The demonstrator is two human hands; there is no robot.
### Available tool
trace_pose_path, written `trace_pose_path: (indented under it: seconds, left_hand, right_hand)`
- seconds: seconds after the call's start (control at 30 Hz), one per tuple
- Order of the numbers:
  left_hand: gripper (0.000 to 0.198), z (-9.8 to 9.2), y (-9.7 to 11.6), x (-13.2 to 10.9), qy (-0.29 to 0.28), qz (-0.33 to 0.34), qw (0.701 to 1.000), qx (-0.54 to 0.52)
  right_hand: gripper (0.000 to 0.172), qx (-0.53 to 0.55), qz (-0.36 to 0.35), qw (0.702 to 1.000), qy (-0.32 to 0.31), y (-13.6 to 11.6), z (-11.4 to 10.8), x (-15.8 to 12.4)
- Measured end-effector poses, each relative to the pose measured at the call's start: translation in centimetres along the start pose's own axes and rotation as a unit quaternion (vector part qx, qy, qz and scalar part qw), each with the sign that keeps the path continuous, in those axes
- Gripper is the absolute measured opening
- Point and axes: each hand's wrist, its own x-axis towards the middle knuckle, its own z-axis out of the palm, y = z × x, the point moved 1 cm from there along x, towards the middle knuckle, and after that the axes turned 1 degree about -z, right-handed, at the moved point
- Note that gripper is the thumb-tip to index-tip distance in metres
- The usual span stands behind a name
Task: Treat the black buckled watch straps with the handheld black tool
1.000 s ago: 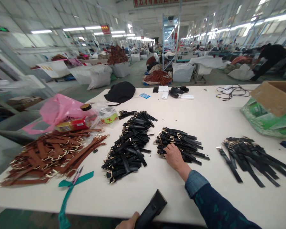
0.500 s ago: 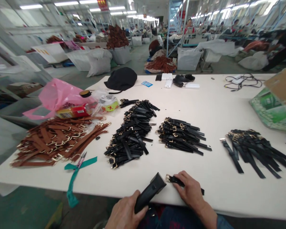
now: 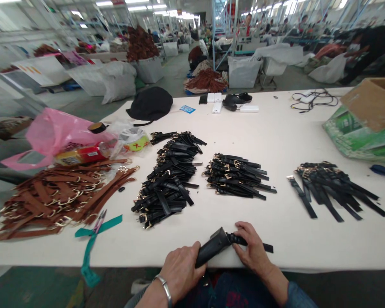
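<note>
My left hand (image 3: pixel 181 271) is closed around a black handheld tool (image 3: pixel 211 247) at the near edge of the white table (image 3: pixel 276 137). My right hand (image 3: pixel 252 250) pinches a single black strap (image 3: pixel 263 246) and holds its buckle end against the tool's tip. Beyond my hands lie three heaps of black buckled straps: a long pile (image 3: pixel 168 182) at centre left, a smaller pile (image 3: pixel 235 176) in the middle, and a spread pile (image 3: pixel 332 188) on the right.
Brown straps (image 3: pixel 57 199) are heaped at the left with a pink bag (image 3: pixel 56 134), a bottle (image 3: pixel 78 156) and teal ribbon (image 3: pixel 90 241). A cardboard box (image 3: pixel 370 105) on green packaging stands at the right. A black cap (image 3: pixel 150 104), chargers and cables lie at the far edge.
My right hand took one strap from the middle pile and drew it to the table's near edge. My left hand raised the tool, and the strap's end now meets its tip.
</note>
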Motion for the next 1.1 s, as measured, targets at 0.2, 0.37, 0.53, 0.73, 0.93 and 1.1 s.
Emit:
trace_pose_path:
  seconds: [0.2,0.37,0.53,0.73,0.93,1.1]
  left_hand:
    - [0.029,-0.6,0.1,0.2,-0.004,-0.005,1.000,-0.005]
    - [0.029,-0.3,-0.2,0.4,0.013,-0.017,1.000,-0.013]
    - [0.027,-0.2,-0.4,0.4,0.016,-0.017,1.000,-0.020]
    - [0.029,-0.1,-0.3,0.5,0.017,-0.017,0.999,-0.022]
    - [0.031,0.1,-0.3,0.8,0.015,-0.021,1.000,-0.012]
    - [0.031,0.2,-0.2,0.8,0.013,-0.029,0.999,-0.012]
  right_hand:
    - [0.031,0.011,-0.026,0.999,-0.020,0.1,-0.1,0.8]
    - [0.027,-0.007,-0.018,0.999,-0.030,-0.9,-0.3,1.3]
    - [0.020,-0.010,-0.020,0.998,-0.055,-1.1,-0.8,1.4]
    - [0.012,-0.006,-0.031,0.996,-0.078,-0.7,-1.0,1.0]
    - [0.023,-0.001,-0.035,0.995,-0.097,-0.9,-1.2,0.9]
    - [0.027,-0.001,-0.016,0.993,-0.117,-1.2,-1.5,1.2]
